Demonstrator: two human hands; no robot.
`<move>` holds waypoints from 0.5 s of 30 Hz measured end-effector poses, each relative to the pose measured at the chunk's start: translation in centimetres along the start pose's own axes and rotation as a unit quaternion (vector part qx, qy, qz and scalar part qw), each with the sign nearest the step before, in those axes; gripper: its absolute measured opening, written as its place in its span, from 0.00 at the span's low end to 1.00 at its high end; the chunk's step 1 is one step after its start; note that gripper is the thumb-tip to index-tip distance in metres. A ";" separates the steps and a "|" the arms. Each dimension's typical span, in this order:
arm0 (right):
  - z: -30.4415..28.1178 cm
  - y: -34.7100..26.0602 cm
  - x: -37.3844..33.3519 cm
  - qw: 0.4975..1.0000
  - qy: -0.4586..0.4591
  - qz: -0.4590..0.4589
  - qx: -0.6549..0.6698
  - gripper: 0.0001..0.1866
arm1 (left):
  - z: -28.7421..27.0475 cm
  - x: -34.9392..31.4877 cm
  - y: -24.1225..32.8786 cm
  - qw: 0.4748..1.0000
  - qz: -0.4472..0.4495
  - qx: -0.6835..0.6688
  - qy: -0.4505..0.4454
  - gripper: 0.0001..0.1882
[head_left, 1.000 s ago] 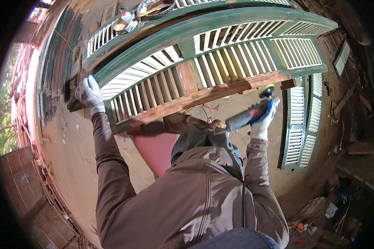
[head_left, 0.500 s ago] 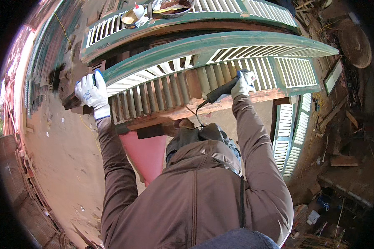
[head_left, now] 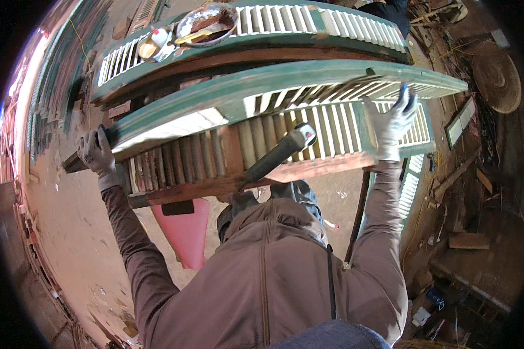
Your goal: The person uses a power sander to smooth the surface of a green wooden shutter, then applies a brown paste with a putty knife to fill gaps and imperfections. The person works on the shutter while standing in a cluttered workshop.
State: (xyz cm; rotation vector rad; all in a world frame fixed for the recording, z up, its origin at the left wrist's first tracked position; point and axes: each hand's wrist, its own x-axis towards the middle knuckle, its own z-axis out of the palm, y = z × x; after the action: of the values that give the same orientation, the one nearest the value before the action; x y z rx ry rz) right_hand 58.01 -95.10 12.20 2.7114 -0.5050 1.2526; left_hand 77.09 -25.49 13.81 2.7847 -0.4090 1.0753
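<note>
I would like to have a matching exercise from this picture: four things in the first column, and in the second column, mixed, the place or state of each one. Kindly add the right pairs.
Column 1
1. Left hand
2. Right hand
3. Angle grinder
4. Round bowl

Column 2
A. On the far green shutter
B. Holding nothing, fingers spread
C. Over slats and a bare wood rail
D. Gripping the left end of a green rail

Right pairs: 1-D, 2-B, 3-C, 4-A
</note>
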 end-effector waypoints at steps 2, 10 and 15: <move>0.5 6.8 5.1 0.992 -0.054 -0.089 -0.067 0.61 | 1.0 0.8 4.4 1.000 0.005 0.020 0.015 0.12; 6.8 16.7 15.7 0.838 -0.499 -0.221 -0.009 0.43 | 0.2 5.6 27.5 0.969 0.127 -0.072 -0.198 0.31; 7.8 16.0 19.3 0.724 -0.661 -0.182 0.079 0.40 | -0.8 11.4 33.9 0.895 0.106 -0.031 -0.431 0.39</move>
State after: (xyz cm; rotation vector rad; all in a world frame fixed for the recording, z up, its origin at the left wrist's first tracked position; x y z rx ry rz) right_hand 69.77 -116.80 21.08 3.1282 0.1230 -0.9479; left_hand 74.69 -60.02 22.82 3.0456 -0.8160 -0.2412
